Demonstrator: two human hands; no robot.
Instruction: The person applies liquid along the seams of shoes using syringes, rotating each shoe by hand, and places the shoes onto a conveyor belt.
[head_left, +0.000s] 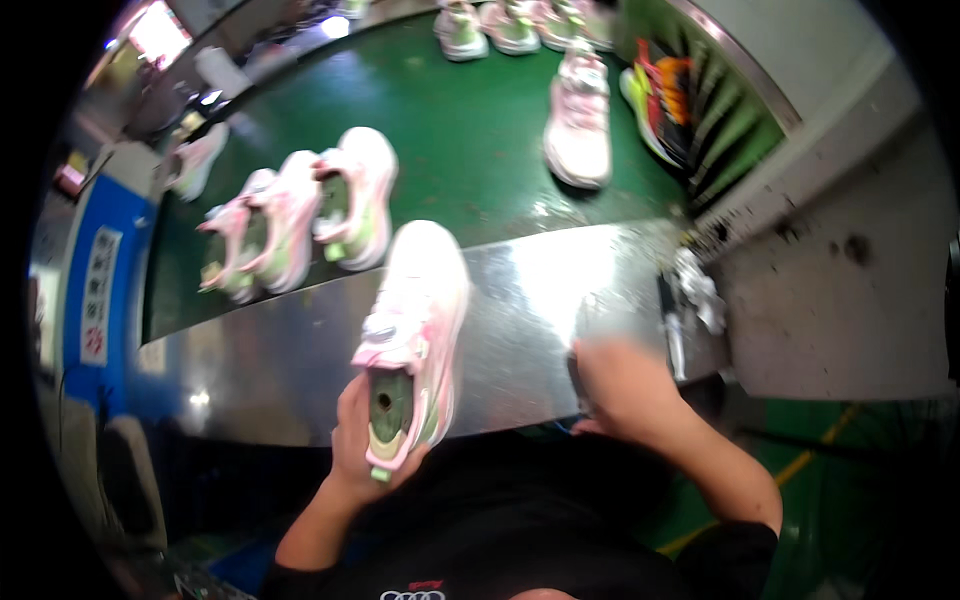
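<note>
A pink and white sneaker (425, 290) with a green insole is in my left hand (352, 455), which is closed around its heel end. The toe points away from me, over the metal strip. To the right, my right hand (630, 390) is curled above the metal strip, apart from the shoe. Motion blur smears its upper part. Something dark and thin shows along its fingers, but I cannot make out what it is.
Several matching sneakers (285, 220) stand at left on the green worktop (460, 130). Another sneaker (580, 125) lies beyond, with more at the far edge. A dark, orange and yellow shoe (660, 105) leans at right. Crumpled white material (697, 290) lies by the grey wall (840, 260).
</note>
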